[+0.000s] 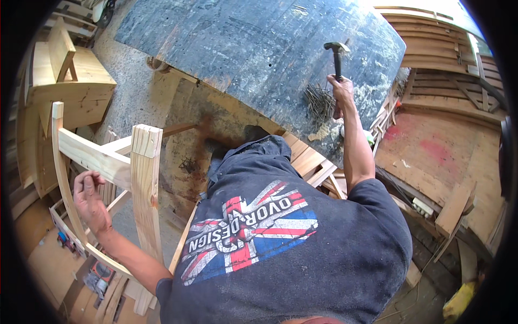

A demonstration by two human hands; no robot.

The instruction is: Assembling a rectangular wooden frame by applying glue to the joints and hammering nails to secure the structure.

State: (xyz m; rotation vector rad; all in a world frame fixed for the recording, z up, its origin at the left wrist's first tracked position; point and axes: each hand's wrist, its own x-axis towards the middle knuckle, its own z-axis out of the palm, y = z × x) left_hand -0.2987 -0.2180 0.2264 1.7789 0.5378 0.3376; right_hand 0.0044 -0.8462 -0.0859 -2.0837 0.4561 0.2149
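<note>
My right hand (341, 93) is wrapped round the dark handle of a claw hammer (338, 54), its metal head pointing away from me. It is over the worn blue-grey tabletop (243, 59), beside a heap of loose nails (318, 105). To my left stands a pale wooden frame (100, 156) with a thick upright post (144, 183), a cross rail and a thin curved strip. My left hand (91, 202) is close to that strip and rail, palm showing, fingers loosely bent and holding nothing. Whether it touches the wood I cannot tell.
A wooden piece with a slanted panel (73, 70) stands at the far left. Boards (310, 156) lie under the table's near edge. On the right are a wooden panel with reddish stains (431, 146) and stacked planks (426, 40). Tools and offcuts lie at lower left.
</note>
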